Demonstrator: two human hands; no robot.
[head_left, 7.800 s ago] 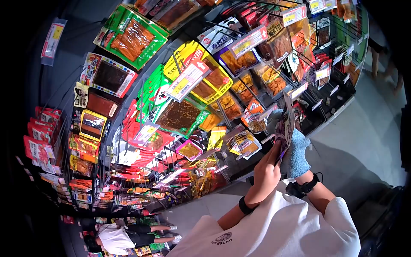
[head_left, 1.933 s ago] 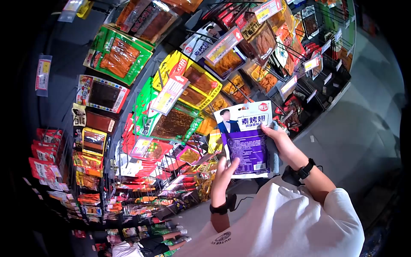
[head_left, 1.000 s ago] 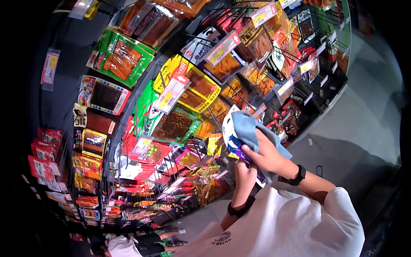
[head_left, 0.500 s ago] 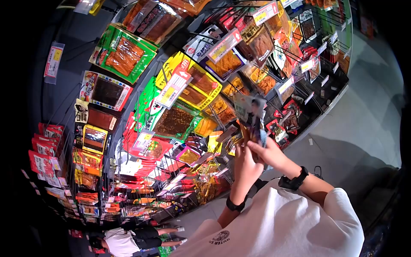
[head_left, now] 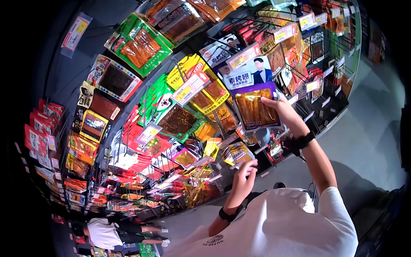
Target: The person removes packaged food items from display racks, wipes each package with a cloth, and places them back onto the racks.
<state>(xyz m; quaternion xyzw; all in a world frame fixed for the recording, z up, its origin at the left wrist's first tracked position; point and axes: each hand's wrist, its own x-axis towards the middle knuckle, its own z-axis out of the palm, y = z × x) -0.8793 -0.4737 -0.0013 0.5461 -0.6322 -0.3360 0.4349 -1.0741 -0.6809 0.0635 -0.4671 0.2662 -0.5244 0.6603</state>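
My right hand (head_left: 283, 112) grips the lower right edge of a purple and white snack packet (head_left: 256, 109). The packet is held up before the rack, its front with brown strips facing me, and it overlaps a price tag (head_left: 245, 56). Just below it a bit of pale blue (head_left: 263, 136) shows, possibly the cloth, mostly hidden. Lower and to the left, my left hand (head_left: 245, 177) is apart from the packet, open with bent fingers and nothing visible in it. A similar white-topped packet (head_left: 219, 49) hangs behind and to the left.
Curved rack hooks carry green packets (head_left: 141, 45), yellow packets (head_left: 205, 88) and red packets (head_left: 38, 137). Price tags (head_left: 191, 88) jut out from the hooks. Grey floor (head_left: 364, 128) lies to the right. Another person (head_left: 105, 233) is at the lower left.
The packet has gone from edge-on between both hands to front-facing, higher up at the rack in my right hand. My left hand has let go and sits lower. The view has shifted slightly.
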